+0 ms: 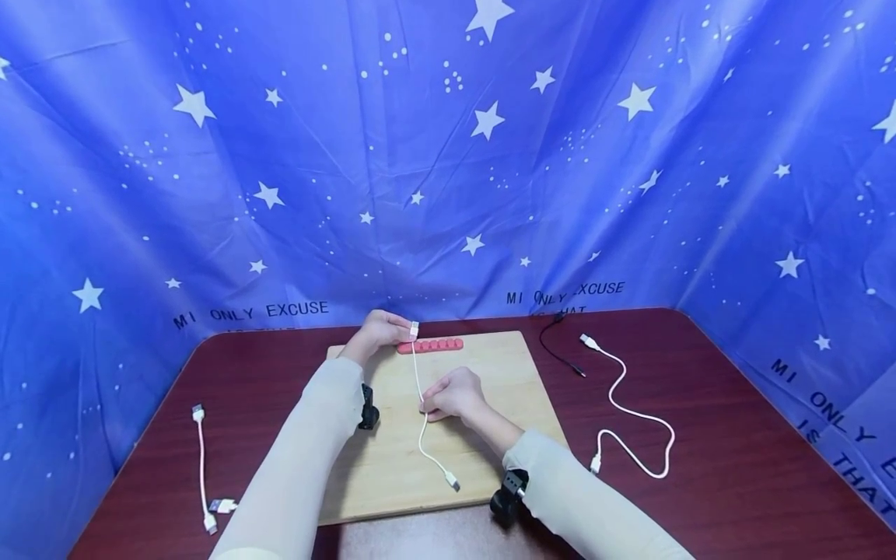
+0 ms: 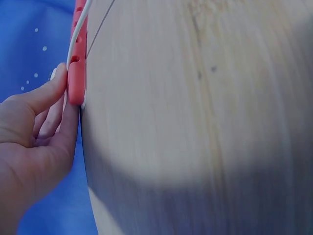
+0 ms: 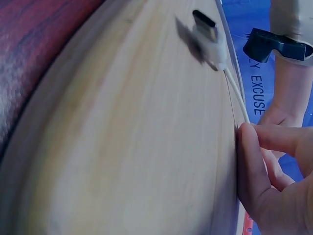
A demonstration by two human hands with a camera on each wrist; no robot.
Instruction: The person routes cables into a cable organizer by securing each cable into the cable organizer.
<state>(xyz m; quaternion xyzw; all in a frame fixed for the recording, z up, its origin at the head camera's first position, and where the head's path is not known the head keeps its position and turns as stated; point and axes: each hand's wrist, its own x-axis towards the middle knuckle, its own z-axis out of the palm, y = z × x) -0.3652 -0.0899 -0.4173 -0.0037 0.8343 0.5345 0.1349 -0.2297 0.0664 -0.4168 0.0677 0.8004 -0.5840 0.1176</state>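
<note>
A white USB cable [image 1: 418, 373] runs down over the wooden board [image 1: 490, 451]. Its upper connector [image 1: 414, 330] is pinched by my left hand [image 1: 381, 330], right beside the left end of a red cable holder [image 1: 441, 344] with several slots. In the left wrist view, the left hand [image 2: 41, 132] is at the end of the red holder [image 2: 77, 81]. Midway along the cable, my right hand [image 1: 455, 393] pinches the cord between thumb and finger. The lower plug [image 3: 210, 41] hangs free past the right fingertips, near the board; whether it touches is unclear.
On the dark red table [image 1: 735, 404], a long white cable [image 1: 665, 424] and a short black cable [image 1: 553, 354] lie to the right of the board. To the left lie a short white cable [image 1: 202, 459] and another white connector [image 1: 224, 506]. A blue star-patterned curtain [image 1: 420, 155] surrounds the table.
</note>
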